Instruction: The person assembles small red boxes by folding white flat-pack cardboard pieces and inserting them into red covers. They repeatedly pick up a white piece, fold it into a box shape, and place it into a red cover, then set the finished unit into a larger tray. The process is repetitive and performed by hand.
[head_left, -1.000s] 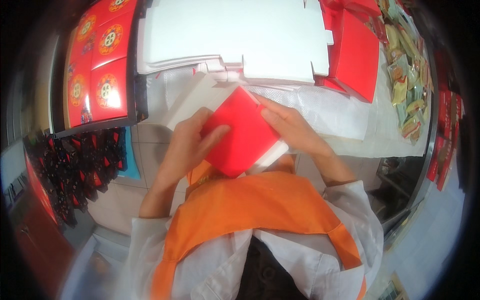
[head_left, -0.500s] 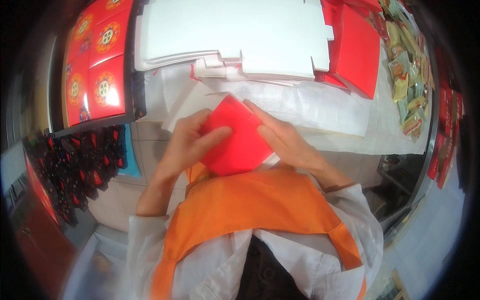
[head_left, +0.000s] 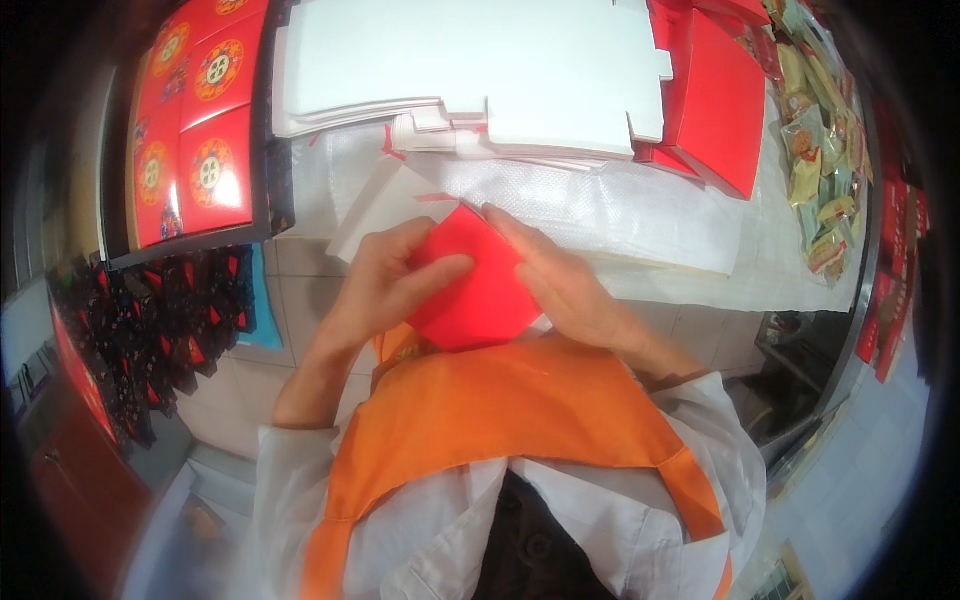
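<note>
Close in front of my orange apron (head_left: 520, 400), both hands hold a red cardboard box (head_left: 478, 295), partly folded, one face toward me. My left hand (head_left: 385, 280) grips its left side, the thumb lying across the red face and the fingers behind it. On the right side my right hand (head_left: 565, 285) is closed along the edge, its fingers reaching up to the top corner. A white flap (head_left: 385, 205) sticks out beyond the box's upper left. The underside of the box is hidden.
A stack of flat white cardboard blanks (head_left: 460, 70) covers the far table, on white woven sheeting (head_left: 640, 215). Red folded boxes (head_left: 715, 105) stand to its right, beside wrapped snacks (head_left: 825, 165). Far left are red printed boxes (head_left: 215, 120); below them hang dark patterned items (head_left: 180, 330).
My right hand has shifted slightly and presses more along the box's right edge. The box has turned a little and shows a narrower red face. My left hand keeps its grip.
</note>
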